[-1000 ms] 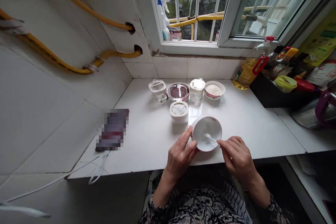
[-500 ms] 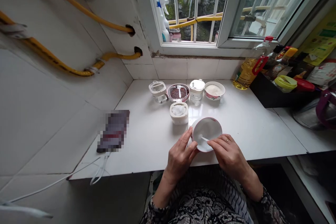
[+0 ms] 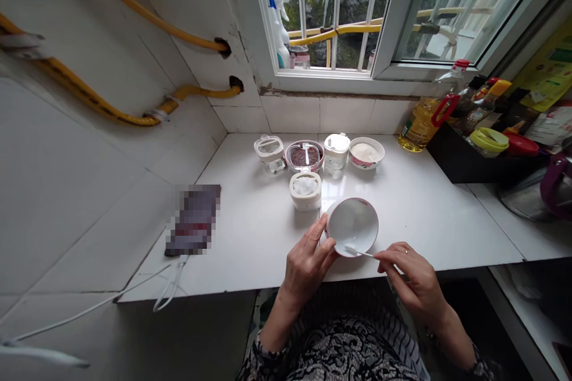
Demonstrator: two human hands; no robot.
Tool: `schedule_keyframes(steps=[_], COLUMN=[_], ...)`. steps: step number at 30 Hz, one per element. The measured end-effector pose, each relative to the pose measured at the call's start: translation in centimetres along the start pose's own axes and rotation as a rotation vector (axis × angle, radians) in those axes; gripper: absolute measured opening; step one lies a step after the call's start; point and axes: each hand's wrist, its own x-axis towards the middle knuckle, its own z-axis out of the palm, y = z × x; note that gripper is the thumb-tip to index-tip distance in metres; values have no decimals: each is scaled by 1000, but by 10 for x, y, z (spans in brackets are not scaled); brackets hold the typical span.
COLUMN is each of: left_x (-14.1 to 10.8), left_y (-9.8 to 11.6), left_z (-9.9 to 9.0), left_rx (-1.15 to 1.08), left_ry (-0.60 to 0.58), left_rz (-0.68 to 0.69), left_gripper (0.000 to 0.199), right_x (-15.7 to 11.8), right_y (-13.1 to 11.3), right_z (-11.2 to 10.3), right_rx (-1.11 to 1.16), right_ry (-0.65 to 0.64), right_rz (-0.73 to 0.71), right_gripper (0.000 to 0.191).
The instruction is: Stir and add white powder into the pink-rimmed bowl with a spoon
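My left hand (image 3: 308, 256) grips the left side of a white bowl (image 3: 357, 220), which tilts toward me near the counter's front edge. Between the fingers and thumb of my right hand (image 3: 411, 277) is the handle of a small white spoon (image 3: 363, 252). The spoon's tip lies inside the bowl, low on its near side. Just beyond the bowl stands a jar of white grains (image 3: 305, 187) with its clear lid raised. What the bowl holds is too faint to make out.
Behind stand a lidded clear jar (image 3: 269, 153), a container of dark red contents (image 3: 304, 156) with a white spoon on its lid, another jar (image 3: 336, 152) and a bowl of white grains (image 3: 366, 153). An oil bottle (image 3: 417, 122) is at the right; a blurred dark object (image 3: 194, 220) with a cable lies left.
My right hand has drawn back to the right and slightly down, and the spoon's tip has shifted to the bowl's near side. My left hand keeps its hold on the bowl.
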Motion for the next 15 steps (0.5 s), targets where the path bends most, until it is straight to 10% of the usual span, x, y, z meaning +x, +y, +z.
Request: schedule_keyframes(steps=[15], left_x=[1], left_y=[0], left_z=[0], left_rx=[23], left_ry=[11], left_rz=[19], left_gripper=[4], right_x=[-6], right_y=[17], right_z=[14], right_rx=[-97], right_ry=[122], right_rz=[33], right_gripper=[26])
